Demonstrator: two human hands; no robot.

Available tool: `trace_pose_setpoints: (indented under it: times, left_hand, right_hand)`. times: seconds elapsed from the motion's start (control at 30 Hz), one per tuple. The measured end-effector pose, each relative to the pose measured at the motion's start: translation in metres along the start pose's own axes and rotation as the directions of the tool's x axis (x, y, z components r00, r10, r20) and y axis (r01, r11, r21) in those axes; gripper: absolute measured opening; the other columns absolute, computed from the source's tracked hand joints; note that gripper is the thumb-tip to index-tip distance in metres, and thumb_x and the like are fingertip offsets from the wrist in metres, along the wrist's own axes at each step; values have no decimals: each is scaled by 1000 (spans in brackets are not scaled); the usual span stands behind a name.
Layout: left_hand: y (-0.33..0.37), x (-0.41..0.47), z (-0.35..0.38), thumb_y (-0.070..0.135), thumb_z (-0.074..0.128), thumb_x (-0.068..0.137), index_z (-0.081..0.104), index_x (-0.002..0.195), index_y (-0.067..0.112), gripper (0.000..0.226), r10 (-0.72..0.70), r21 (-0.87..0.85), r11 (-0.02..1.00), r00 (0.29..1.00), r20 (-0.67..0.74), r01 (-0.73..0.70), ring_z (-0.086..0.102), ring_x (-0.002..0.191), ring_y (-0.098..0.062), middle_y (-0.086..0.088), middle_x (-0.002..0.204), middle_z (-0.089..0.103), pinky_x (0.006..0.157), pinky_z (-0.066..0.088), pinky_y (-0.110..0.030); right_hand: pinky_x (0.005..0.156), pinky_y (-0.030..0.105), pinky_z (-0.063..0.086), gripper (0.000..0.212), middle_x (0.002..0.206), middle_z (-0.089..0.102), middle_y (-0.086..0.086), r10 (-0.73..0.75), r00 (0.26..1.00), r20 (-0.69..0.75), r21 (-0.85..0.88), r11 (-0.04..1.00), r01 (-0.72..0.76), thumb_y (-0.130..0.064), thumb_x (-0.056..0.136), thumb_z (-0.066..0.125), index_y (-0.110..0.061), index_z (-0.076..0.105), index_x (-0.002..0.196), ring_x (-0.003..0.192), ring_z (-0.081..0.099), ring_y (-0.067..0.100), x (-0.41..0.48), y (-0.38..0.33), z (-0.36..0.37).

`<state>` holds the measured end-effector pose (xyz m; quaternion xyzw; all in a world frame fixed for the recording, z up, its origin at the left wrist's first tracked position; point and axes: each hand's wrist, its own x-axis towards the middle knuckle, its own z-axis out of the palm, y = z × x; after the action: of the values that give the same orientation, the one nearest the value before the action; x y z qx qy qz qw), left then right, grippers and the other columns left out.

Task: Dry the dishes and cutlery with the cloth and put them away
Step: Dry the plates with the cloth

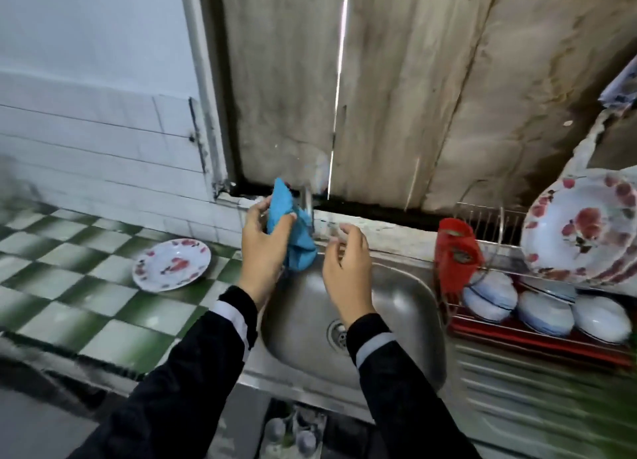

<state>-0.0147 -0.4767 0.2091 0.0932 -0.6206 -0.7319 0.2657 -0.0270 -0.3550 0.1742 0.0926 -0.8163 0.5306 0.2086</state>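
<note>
Blue cloth (292,232) gripped by left hand (262,250), right hand (344,269) near, above steel sink (400,307)

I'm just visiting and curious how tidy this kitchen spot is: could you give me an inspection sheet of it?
Surface: green-and-white tiled counter, steel sink.
Job's things: blue cloth; flowered plate on the counter; plates and bowls in the rack.
Clutter: red holder at the rack.
Grips: left hand holds the cloth; right hand beside a blurred clear thing, hold unclear.
Cables: nothing seen.
Surroundings: white tiled wall, worn boards.
</note>
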Motion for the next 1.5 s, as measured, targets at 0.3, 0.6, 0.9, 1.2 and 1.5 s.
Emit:
trace_pose_setpoints:
  times: [0.3,0.6,0.9,1.2,1.5]
  left_hand:
    - [-49,36,-232,14,61,94,48,117,22,29,-193,180,956,958,-214,233,62,99,-24,-11,121,61,75,55,-33]
    - [-111,110,-370,14,62,93,45,125,14,36,-333,215,876,865,-376,431,60,88,-27,-15,119,59,51,46,-28]
    - [-169,222,-425,14,66,89,49,118,19,34,-431,269,815,847,-311,513,63,104,-28,-10,121,60,92,54,-47]
    - [-201,310,-453,17,62,93,44,127,19,39,-528,329,770,835,-154,547,65,96,-16,-7,119,57,70,57,-26]
    - [-210,347,-479,17,59,96,47,127,16,33,-628,283,730,774,-81,622,62,88,-13,-4,109,62,60,51,-24]
  right_hand:
    - [90,26,40,28,113,59,9,428,812,397,92,862,-499,-15,100,51,-2,56,124,111,56,27,-75,-25,206]
    - [101,49,47,47,130,54,31,739,401,541,77,431,-899,-30,99,59,6,51,127,122,53,44,-76,3,371]
    - [93,44,53,51,123,54,9,867,274,417,77,266,-961,-38,91,70,-5,52,126,116,55,33,-22,62,507]
    - [86,54,57,44,116,68,14,926,337,169,-54,350,-935,-18,64,75,-16,56,104,102,66,35,-20,167,593]
    - [87,41,49,38,121,60,28,886,459,-67,-217,436,-873,-10,91,62,4,46,123,109,60,42,-5,78,563]
